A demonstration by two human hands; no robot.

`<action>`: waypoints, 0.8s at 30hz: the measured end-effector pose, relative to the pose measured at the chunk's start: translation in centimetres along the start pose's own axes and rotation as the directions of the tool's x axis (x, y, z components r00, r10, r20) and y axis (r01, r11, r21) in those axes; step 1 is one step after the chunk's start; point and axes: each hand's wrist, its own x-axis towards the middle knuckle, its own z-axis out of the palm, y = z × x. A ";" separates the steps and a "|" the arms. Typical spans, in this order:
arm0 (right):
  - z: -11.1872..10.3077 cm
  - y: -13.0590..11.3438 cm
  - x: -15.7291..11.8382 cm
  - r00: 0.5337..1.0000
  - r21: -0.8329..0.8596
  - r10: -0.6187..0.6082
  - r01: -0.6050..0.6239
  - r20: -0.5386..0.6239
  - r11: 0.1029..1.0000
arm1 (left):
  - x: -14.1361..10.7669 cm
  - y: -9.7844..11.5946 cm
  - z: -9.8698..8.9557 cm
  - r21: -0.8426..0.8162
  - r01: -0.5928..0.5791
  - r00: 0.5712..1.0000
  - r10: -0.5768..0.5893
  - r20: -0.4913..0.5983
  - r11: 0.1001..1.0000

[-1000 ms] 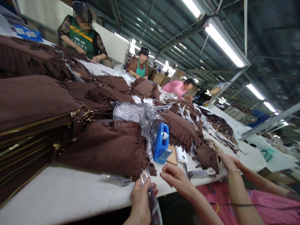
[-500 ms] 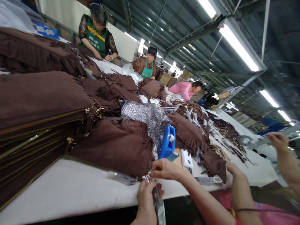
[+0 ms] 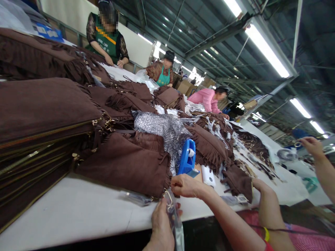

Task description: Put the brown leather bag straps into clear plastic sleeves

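Plastic-wrapped, a buckled strap (image 3: 172, 211) is grasped in the left hand (image 3: 160, 219) at the near edge of the tabletop (image 3: 86, 212), metal end uppermost, probably to keep that part reachable. The right hand (image 3: 184, 186) is curled just beside it at one o'clock; whether its fingers pinch anything, I can't tell. From the strap, a brown fringed bag (image 3: 125, 167) lies at eleven, a blue tape dispenser (image 3: 186, 158) at one, perhaps parked handily, and zipped bags (image 3: 49, 108) are stacked at ten, likely saving room. The white tabletop is crowded; fluorescent tubes (image 3: 267, 50) light the room, with co-workers (image 3: 163, 76) around twelve.
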 end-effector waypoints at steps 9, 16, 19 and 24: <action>0.0 0.4 0.8 0.996 0.196 0.037 -0.020 -0.083 0.980 | -0.5 0.3 0.3 -0.034 0.034 0.999 -0.034 -0.004 0.999; 4.7 2.3 0.1 0.980 0.730 0.183 -0.067 -0.080 0.680 | -0.8 1.5 1.0 -0.200 0.143 0.990 -0.141 0.023 0.969; 6.6 2.0 -0.5 0.973 0.867 0.220 -0.052 -0.067 0.495 | -1.1 1.9 1.4 -0.269 0.198 0.980 -0.190 0.057 0.943; 8.1 1.9 -0.6 0.957 0.955 0.288 -0.042 -0.046 0.292 | -1.7 1.9 2.4 -0.345 0.258 0.966 -0.249 0.072 0.902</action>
